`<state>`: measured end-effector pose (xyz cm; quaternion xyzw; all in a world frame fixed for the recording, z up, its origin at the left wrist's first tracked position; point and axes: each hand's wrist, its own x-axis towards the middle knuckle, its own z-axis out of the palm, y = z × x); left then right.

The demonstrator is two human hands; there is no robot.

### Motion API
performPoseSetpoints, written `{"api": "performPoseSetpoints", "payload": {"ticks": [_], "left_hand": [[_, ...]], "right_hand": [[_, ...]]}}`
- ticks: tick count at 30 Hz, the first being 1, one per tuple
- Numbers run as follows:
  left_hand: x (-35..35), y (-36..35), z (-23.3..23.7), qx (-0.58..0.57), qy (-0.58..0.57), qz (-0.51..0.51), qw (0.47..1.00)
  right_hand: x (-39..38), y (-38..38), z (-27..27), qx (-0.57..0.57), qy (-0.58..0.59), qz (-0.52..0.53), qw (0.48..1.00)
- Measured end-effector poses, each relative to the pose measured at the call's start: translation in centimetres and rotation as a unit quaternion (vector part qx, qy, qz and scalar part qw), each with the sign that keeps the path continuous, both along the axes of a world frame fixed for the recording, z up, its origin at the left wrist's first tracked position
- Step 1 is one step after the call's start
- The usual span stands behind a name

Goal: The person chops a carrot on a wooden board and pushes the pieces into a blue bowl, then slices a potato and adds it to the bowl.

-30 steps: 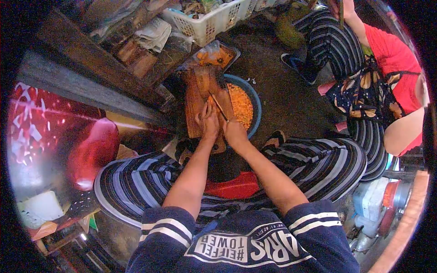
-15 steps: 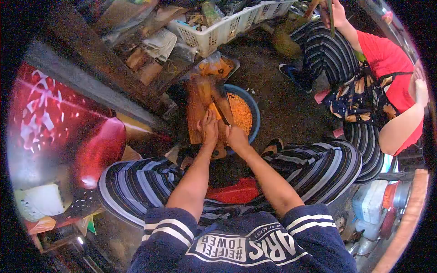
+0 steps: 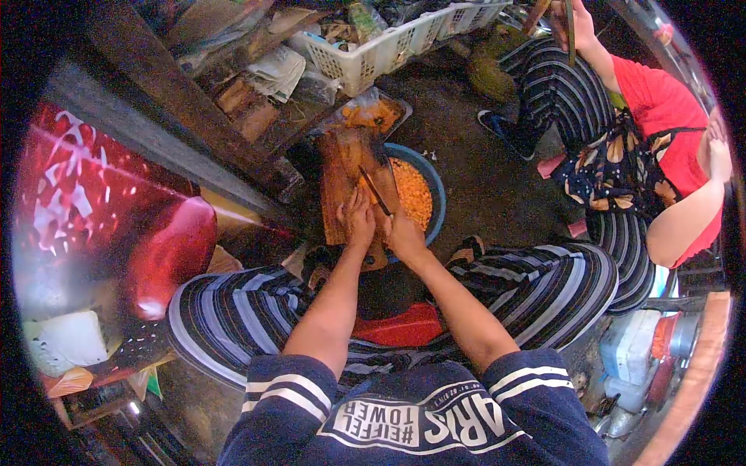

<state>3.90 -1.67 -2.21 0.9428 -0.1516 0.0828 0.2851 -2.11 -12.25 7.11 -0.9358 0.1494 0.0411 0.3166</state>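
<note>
My right hand point(image 3: 402, 235) is closed around the handle of a knife point(image 3: 374, 190), its dark blade slanting away to the upper left over a wooden cutting board point(image 3: 336, 167). Just left of the blade, my left hand point(image 3: 357, 220) has its fingers bent together on a small orange vegetable piece point(image 3: 364, 185), perhaps carrot, mostly hidden by fingers and blade. Under the board's right side stands a round blue basin point(image 3: 441, 203) holding many small diced orange pieces point(image 3: 413, 194). Beyond the board is a tray point(image 3: 405, 111) with larger orange pieces point(image 3: 373, 116).
A white plastic crate point(image 3: 357, 68) with assorted items stands at the back. On the right sits another person in a red top point(image 3: 653, 97), one hand raised, holding something long. A red object point(image 3: 400, 326) lies between my striped legs, and wooden beams point(image 3: 179, 101) run along the left.
The knife has shifted slightly to the left, now lying across the orange piece and covering more of it. Both hands stay nearly in place on the board.
</note>
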Motion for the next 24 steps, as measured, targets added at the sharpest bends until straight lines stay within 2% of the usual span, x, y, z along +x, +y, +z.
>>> {"api": "performPoseSetpoints", "payload": {"ticks": [7,9,11,16,18,19,21,24], "left_hand": [[0.3,0.2,-0.9,-0.034,-0.043,-0.005,0.998],[0.3,0.0,-1.3,-0.039,-0.042,-0.005,0.998],[0.3,-0.2,-1.8,-0.046,-0.090,0.006,0.995],[0.4,0.1,-2.0,-0.051,-0.070,0.001,0.996],[0.3,0.2,-1.7,-0.061,-0.059,-0.004,0.996],[0.4,0.1,-1.6,-0.063,-0.058,-0.001,0.996],[0.4,-0.2,-1.7,-0.067,-0.056,0.001,0.996],[0.7,-0.3,-2.2,-0.073,-0.079,0.011,0.994]], "right_hand": [[1.0,-0.3,0.4,0.077,-0.094,0.054,0.991],[1.3,-0.4,0.5,0.074,-0.072,0.063,0.993],[1.4,-0.4,0.9,0.065,-0.058,0.048,0.995],[1.7,-0.7,-0.1,0.029,-0.049,0.047,0.997],[1.8,-0.9,0.4,0.110,-0.037,0.048,0.992],[1.8,-0.8,1.0,0.110,-0.036,0.048,0.992],[1.7,-0.7,2.0,0.058,0.004,0.002,0.998],[1.3,-0.1,1.9,0.049,-0.006,0.008,0.999]]}}
